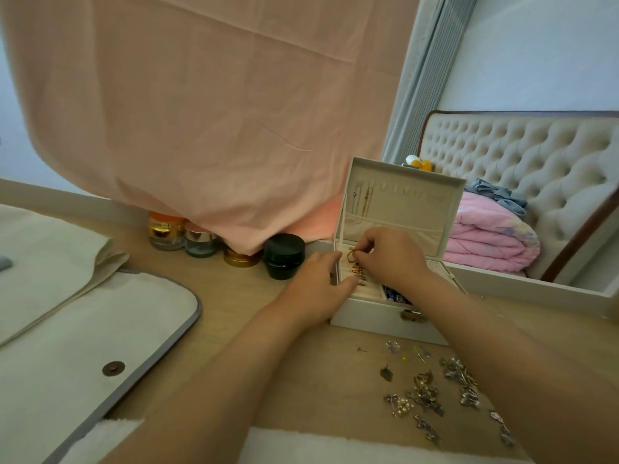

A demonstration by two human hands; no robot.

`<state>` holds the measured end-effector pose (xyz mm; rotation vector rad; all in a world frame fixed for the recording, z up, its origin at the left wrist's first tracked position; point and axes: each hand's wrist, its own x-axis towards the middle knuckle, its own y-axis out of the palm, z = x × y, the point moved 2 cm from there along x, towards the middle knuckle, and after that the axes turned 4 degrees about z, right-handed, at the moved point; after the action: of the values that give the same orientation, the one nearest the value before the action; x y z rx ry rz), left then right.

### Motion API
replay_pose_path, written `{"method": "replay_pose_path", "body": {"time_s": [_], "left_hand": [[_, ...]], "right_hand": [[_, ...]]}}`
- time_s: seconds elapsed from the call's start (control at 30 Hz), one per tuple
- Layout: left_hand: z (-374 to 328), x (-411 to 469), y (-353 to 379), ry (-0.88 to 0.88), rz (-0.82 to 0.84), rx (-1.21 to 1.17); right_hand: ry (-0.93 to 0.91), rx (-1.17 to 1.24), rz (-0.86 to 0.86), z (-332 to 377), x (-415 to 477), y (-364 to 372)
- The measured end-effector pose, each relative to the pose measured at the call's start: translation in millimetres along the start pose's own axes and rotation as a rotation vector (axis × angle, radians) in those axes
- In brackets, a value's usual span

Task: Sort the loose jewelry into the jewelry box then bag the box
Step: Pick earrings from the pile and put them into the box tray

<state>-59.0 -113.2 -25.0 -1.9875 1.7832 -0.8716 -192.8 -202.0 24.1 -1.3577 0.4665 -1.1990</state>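
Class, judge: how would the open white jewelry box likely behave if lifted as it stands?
The jewelry box looks rigid, so it probably keeps its shape. Its raised lid could swing shut. Pieces in its open compartments would likely spill if tilted.

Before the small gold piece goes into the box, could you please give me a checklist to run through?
1. Lid of the white jewelry box open and upright: ok.
2. Right hand pinches the small gold piece above the box's left compartments: ok.
3. Left hand rests on the box's front left corner: ok.
4. Free slot under the piece: cannot tell, the hands hide it.
5. All pieces sorted: not ok, loose silver and gold jewelry lies on the wooden table in front of the box.
6. Cream fabric bag with grey trim at hand on the left: ok.
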Motion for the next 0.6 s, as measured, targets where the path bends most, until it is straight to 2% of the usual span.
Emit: {"method": "replay_pose_path", "body": {"time_s": [0.33, 0.5, 0.6], "left_hand": [[0.9, -0.3, 0.2, -0.004, -0.002, -0.024], [0.4, -0.2, -0.9, -0.002, -0.001, -0.028], [0.3, -0.5, -0.8, -0.006, 0.007, -0.037]], "right_hand": [[0.045, 0.031, 0.045, -7.9, 6.9, 3.5], [0.004, 0.092, 0.222, -7.1, 11.5, -4.0], [0.003, 0.052, 0.288, -7.8, 12.7, -13.6]]}}
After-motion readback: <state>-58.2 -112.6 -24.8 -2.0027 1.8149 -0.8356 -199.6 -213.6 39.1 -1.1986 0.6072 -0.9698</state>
